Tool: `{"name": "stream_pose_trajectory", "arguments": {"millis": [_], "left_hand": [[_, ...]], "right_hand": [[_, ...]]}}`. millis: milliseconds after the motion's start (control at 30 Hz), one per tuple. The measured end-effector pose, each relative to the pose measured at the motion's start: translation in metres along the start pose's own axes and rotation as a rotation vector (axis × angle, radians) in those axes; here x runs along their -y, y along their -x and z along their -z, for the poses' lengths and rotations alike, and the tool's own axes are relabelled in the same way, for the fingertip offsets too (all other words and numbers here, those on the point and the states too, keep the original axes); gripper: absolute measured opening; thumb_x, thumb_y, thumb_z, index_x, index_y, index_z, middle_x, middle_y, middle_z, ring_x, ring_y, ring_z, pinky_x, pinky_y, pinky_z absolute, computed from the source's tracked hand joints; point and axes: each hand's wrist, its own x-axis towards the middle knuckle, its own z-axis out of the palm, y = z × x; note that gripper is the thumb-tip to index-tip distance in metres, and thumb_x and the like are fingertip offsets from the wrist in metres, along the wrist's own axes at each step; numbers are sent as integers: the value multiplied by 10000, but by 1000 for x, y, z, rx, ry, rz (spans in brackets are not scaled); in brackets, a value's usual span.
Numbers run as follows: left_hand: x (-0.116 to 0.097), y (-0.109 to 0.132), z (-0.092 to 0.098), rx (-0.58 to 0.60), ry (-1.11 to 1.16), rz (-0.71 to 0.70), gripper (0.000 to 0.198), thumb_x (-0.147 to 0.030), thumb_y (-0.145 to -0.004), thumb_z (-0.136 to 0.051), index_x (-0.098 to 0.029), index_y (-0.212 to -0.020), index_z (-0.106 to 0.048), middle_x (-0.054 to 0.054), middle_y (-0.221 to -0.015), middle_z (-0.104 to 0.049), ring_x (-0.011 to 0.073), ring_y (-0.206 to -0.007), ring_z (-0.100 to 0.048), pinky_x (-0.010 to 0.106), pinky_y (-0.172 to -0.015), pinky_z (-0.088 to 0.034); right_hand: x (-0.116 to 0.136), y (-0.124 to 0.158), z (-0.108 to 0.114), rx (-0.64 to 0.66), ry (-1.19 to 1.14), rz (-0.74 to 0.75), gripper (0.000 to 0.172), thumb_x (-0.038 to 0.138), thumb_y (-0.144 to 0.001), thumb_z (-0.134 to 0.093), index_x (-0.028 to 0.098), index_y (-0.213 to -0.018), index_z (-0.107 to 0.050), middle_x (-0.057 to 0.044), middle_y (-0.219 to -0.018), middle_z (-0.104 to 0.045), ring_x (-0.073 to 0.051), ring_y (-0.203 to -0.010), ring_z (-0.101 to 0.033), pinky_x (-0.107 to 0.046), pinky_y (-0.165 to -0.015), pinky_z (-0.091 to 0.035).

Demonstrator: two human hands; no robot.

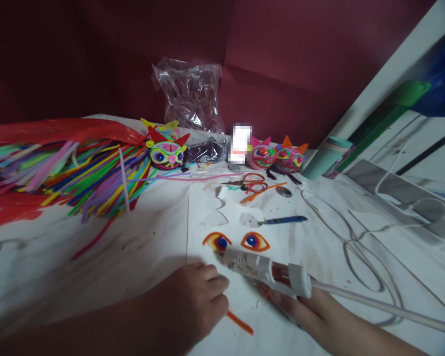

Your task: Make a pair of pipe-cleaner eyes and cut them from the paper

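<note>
My right hand point(300, 309) grips a white hot glue gun point(252, 272) from below, with a long glue stick point(385, 314) running out of its back. The nozzle tip is close to the lower edge of the left eye shape point(218, 242), made of orange, yellow and blue coils. Beside it lies a similar right eye shape point(255, 241), fully outlined in orange. Both rest on white paper point(207, 207). My left hand point(203, 301) is closed, and an orange pipe cleaner point(241, 324) sticks out from its fingers; the fingertips are partly hidden.
Behind the paper lie a craft knife point(285, 220) and orange-handled scissors point(255, 183). Bundled pipe cleaners point(96, 173) spread at left. Several colourful animal heads point(166, 152) stand at the back, near a clear plastic bag point(193, 94) and a green cup point(326, 158). A cable point(350, 247) loops at right.
</note>
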Motion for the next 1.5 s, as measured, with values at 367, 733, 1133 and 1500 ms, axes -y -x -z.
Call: {"name": "stream_pose_trajectory", "arguments": {"millis": [367,733,1133,1500], "left_hand": [[0,-1,-1,1,-9,0,163,-130,-802,-555,-174,-670,-470,13,-734,-559,157,-660,-450,311,-571,-345],[-1,-2,-2,-13,-17,2,192,-109,-810,-545,-172,-650,-460,10,-715,-546,153,-655,-447,304,-574,-351],[-1,-3,0,-20,18,23,194,-76,-820,-482,-177,-655,-458,20,-724,-561,151,-658,-451,297,-585,-372],[-1,-3,1,1,-6,19,200,-78,-842,-450,-182,-673,-476,21,-734,-577,156,-673,-475,296,-628,-403]], "right_hand": [[-2,-2,-3,33,-35,-14,370,349,-929,-455,230,-1265,-554,-69,-1123,-681,-213,-977,-651,-321,-891,-520],[-3,0,-2,26,-29,-2,391,336,-931,-456,239,-1304,-524,-64,-1174,-658,-222,-1013,-633,-352,-933,-499],[-6,3,2,2,30,-28,363,346,-922,-465,251,-1257,-568,-55,-1155,-670,-232,-994,-648,-357,-932,-501],[-6,7,7,-31,76,-39,391,365,-915,-465,241,-1275,-554,-70,-1191,-650,-241,-1035,-631,-353,-942,-488]]}}
